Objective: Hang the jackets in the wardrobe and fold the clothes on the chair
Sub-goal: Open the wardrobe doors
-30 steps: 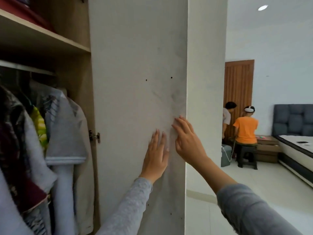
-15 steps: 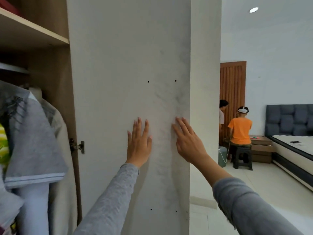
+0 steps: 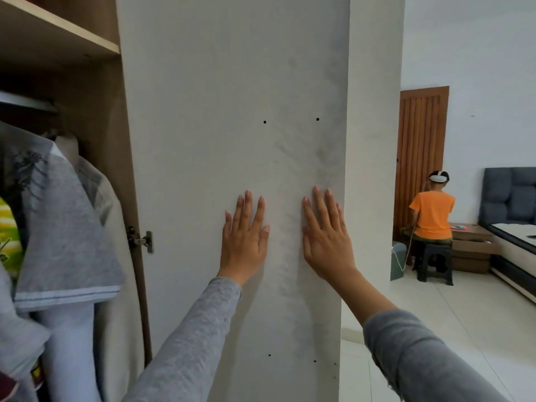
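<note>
Head view: left hand and right hand press flat, fingers straight, gripping nothing, on the wardrobe door, hanging clothes at nine o'clock.

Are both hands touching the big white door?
Touching. The head view shows the left hand and right hand flat against the wardrobe door, no gap visible.

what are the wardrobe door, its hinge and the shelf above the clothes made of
Wardrobe door: pale matte board, probably laminated; flat face, small drilled holes, grey smudges. Hinge: bare silvery metal, glinting. Shelf: tan wood-look board, perhaps laminate; faint grain, lighter front edge.
</note>
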Available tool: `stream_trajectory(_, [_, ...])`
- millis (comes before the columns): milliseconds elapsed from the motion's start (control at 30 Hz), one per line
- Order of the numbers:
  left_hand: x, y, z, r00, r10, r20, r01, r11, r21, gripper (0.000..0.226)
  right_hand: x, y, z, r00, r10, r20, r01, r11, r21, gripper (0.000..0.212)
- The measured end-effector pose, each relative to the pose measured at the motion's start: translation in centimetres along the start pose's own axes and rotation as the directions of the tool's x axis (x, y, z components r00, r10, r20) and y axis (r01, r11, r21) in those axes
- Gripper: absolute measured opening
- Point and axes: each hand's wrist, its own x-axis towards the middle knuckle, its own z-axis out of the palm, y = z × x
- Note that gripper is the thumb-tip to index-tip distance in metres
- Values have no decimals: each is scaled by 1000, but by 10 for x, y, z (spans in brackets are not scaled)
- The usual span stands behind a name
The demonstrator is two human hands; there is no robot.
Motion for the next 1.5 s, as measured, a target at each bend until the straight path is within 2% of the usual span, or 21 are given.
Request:
stream_trajectory(200, [-3,-3,-10,999,24,38,-26,998,53,58,1,-19,7,996,83,-36,-80,993,84,69])
stream_trajectory(400, [-7,-24,-33,998,32,51,-40,984,173,55,33,-45,10,1000,-19,-9,20,985,174,70])
stream_trajectory(467, [-6,-37,-48,999,3,52,-11,986,168,55,43,-60,14,999,-39,13,35,974,222,68])
stream_trajectory(600, [-14,-71,-88,998,-61,-7,60,954,293,54,57,-112,29,989,-132,67,99,927,363,69])
stream_trajectory(667, [-23,-91,-110,995,-99,-15,98,936,338,53,60,-141,30,986,-141,86,86,884,460,65])
stream_trajectory(867, [-70,-133,-205,979,-183,-86,200,816,542,51,72,-240,22,967,-249,61,108,612,783,52])
stream_trajectory(1000, [-120,-155,-279,949,-290,-126,301,705,642,51,80,-310,10,955,-296,27,102,412,906,44])
stream_trajectory(1033, [-128,-156,-289,935,-334,-121,330,689,645,51,80,-316,8,947,-319,28,107,396,912,43])
stream_trajectory(1067, [-160,-157,-334,915,-364,-174,367,575,732,51,77,-355,-18,925,-380,-20,126,257,958,41])
stream_trajectory(1100, [-168,-156,-346,898,-389,-206,404,544,735,52,76,-364,-22,914,-404,-23,123,222,967,39])
stream_trajectory(1167, [-187,-155,-378,862,-424,-277,482,519,706,51,79,-387,-38,920,-390,-37,99,140,985,36])
stream_trajectory(1267, [-205,-155,-419,834,-420,-359,531,431,729,48,85,-419,-67,924,-362,-123,142,27,989,34])
stream_trajectory(1333, [-212,-159,-450,790,-404,-462,606,395,690,53,95,-443,-91,909,-385,-161,155,-47,987,32])
stream_trajectory(1367, [-217,-164,-471,744,-431,-512,663,377,647,55,101,-461,-106,908,-376,-188,163,-96,982,30])
stream_trajectory(1433, [-219,-176,-499,676,-468,-570,737,407,540,50,119,-486,-131,906,-362,-221,182,-140,973,29])
stream_trajectory(1500, [-224,-199,-525,605,-521,-603,794,453,405,44,140,-510,-155,886,-409,-221,184,-128,975,30])
